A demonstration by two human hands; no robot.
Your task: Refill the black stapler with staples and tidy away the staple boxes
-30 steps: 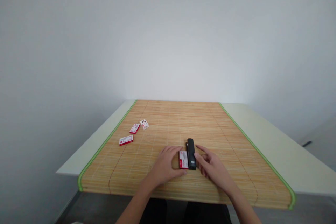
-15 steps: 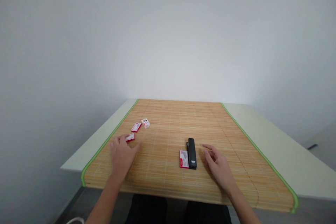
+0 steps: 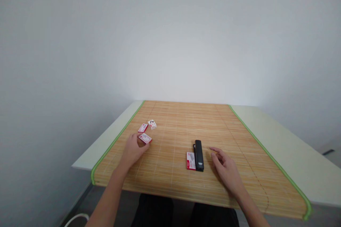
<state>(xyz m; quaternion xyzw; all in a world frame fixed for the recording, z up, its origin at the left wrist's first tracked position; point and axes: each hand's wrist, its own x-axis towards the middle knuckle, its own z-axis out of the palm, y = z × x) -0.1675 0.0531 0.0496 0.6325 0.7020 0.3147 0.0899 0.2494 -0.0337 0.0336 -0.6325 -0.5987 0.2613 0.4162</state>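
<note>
Pinching the small box [image 3: 145, 138] by its edges should keep it steady. The left hand [image 3: 132, 150] grasps it with thumb and fingers, toward the surface's [image 3: 274, 145] left side. The right hand [image 3: 226, 171] is loose, holding nothing, beside the black stapler [image 3: 199, 156].

Bamboo mat [image 3: 172, 152], white table [image 3: 282, 152], wall [image 3: 176, 42]
</note>
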